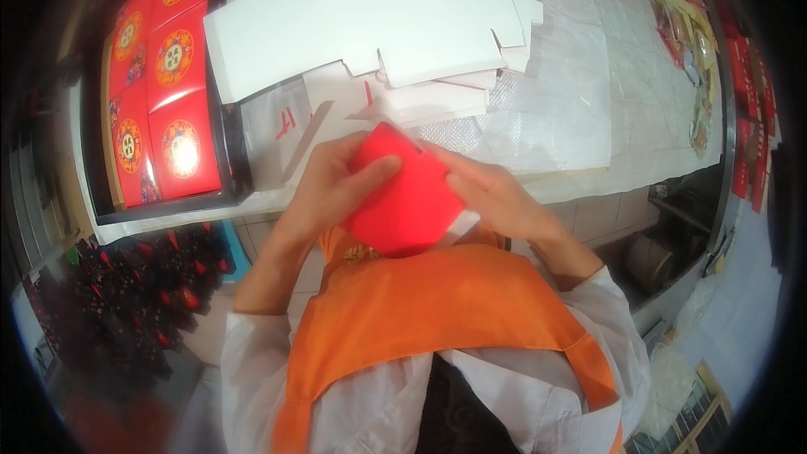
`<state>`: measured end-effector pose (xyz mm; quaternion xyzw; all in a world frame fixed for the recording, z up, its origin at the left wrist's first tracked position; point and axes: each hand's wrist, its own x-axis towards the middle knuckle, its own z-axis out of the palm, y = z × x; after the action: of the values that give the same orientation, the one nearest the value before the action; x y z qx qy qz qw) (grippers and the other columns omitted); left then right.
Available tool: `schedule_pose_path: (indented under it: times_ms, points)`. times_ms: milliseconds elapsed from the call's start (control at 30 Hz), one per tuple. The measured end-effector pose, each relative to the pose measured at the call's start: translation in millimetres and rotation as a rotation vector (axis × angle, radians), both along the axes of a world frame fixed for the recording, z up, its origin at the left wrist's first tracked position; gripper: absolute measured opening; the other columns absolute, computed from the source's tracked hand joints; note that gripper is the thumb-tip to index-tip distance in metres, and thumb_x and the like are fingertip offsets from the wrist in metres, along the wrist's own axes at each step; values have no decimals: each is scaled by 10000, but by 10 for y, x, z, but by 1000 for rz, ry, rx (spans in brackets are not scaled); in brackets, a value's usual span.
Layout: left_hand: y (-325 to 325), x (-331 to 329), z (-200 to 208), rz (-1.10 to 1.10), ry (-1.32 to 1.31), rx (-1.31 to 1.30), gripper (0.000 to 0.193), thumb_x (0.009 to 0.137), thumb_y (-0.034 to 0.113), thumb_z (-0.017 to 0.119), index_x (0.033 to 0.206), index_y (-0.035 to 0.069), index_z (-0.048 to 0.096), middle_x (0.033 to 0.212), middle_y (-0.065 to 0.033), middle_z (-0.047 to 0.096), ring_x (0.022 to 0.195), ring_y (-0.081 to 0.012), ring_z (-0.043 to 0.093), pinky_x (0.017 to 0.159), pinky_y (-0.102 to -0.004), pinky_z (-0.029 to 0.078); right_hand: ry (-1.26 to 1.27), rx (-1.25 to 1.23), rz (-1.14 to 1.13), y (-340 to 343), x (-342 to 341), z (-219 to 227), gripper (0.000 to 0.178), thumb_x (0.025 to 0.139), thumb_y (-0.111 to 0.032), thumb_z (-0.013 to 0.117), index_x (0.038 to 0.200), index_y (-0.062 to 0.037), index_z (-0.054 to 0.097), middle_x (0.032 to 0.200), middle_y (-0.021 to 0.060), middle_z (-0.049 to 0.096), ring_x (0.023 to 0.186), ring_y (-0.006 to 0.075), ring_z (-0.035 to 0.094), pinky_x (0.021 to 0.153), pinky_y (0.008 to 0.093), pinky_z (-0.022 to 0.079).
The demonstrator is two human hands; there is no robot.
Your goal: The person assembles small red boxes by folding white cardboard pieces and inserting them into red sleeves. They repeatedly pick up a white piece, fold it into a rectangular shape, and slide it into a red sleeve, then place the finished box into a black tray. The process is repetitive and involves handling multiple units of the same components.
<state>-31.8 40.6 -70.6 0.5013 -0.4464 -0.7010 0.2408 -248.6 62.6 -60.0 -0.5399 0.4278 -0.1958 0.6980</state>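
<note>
Both hands hold a red folded-card box in front of my orange apron, close to the table's near edge. My left hand grips its left side, with the thumb lying across the red face. On the opposite side, the fingers of my right hand press against the box's edge. A white flap shows at its lower right, beneath the right hand. The box is slightly blurred. Just beyond the hands lies a stack of flat white box blanks with cut tabs and slots.
At the left, a dark-rimmed tray holds several red boxes with round golden patterns. Translucent plastic sheeting covers the table. Dark patterned pieces lie below left; coloured packets lie far right. A spool sits under the table's right side.
</note>
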Motion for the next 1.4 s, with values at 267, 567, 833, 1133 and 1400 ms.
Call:
schedule_pose_path:
  times_ms: [267,567,833,1133,1400]
  points:
    - [11,14,-5,9,66,10,198,823,152,615,956,6,603,842,-15,618,748,-72,559,674,-202,455,-16,73,-19,-2,10,-41,413,937,-178,353,1317,-18,329,1301,134,418,1189,214,406,985,289,309]
    - [-25,41,-81,4,122,47,222,827,160,602,982,2,597,859,-24,619,773,-78,564,688,-214,464,20,66,36,-67,-41,-46,421,929,-166,343,1325,-27,315,1292,148,425,1176,231,425,970,292,325]
    - [-44,55,-138,-14,131,78,232,818,170,622,994,21,596,878,-15,620,790,-79,564,705,-211,455,157,-176,107,-77,-16,-26,453,919,-147,321,1355,-45,250,1231,195,462,1091,238,487,923,293,364]
    - [-24,44,-168,-12,153,32,226,827,143,596,1000,-2,598,871,-41,625,771,-89,575,694,-222,475,198,-263,210,-106,-34,-8,454,902,-93,363,1331,2,248,1276,224,397,1156,341,421,966,367,345]
    - [-4,11,-127,-10,125,44,202,824,154,612,972,17,606,845,-15,620,761,-81,563,683,-213,463,216,-464,112,69,6,-160,444,898,-114,402,1308,22,298,1320,201,358,1206,307,380,1001,346,318]
